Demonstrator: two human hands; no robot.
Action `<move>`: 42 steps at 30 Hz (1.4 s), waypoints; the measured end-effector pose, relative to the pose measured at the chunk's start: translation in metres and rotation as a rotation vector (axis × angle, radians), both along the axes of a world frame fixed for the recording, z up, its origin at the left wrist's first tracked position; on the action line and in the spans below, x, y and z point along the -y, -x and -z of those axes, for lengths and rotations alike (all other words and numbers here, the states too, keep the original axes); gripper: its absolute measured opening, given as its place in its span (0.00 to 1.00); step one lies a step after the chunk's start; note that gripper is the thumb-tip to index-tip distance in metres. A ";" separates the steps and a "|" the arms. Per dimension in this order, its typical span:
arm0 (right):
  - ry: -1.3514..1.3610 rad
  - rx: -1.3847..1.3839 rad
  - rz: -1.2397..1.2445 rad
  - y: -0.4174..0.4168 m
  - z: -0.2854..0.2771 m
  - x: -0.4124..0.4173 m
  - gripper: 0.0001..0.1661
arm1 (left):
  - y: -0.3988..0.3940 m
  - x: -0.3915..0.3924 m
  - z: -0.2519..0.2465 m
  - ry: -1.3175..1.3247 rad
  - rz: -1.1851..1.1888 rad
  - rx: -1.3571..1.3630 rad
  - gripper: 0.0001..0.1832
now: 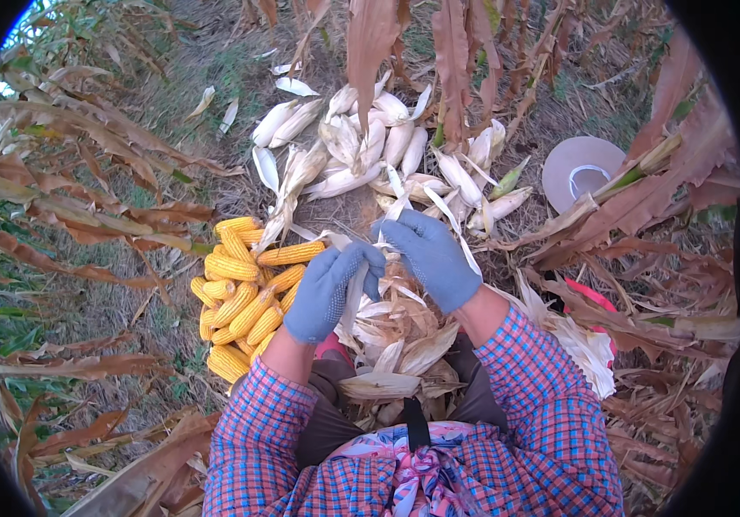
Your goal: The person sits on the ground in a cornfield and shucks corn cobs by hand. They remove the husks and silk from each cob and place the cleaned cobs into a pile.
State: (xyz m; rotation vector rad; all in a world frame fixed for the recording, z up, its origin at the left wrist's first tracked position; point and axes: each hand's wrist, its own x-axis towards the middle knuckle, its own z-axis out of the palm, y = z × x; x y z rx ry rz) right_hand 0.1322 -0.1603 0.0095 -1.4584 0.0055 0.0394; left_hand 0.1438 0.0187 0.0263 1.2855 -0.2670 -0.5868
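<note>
My left hand point(334, 291), in a grey-blue dotted glove, is closed around pale corn husk point(355, 294) that hangs down below its fingers. Close by on the right, my right hand point(433, 260) wears a matching glove and has its fingers curled at husk strips point(400, 201) that stick up past the fingertips. Whether an ear of corn is inside this husk is hidden by the gloves. Husked yellow corn ears point(240, 304) are heaped beside my left wrist. Beyond my hands lies a pile of ears in dry husks point(370, 139).
Loose husks and corn silk point(402, 323) cover the ground between my legs. A pale brimmed hat point(582, 169) lies at the right. Dry corn stalks with brown leaves point(661, 194) lean in from the right, top and left point(72, 142). Something pink-red point(589, 296) shows behind leaves.
</note>
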 end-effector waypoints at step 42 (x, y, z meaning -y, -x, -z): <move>0.257 0.133 -0.252 0.002 -0.006 0.013 0.18 | -0.007 -0.013 0.001 -0.159 0.041 -0.154 0.09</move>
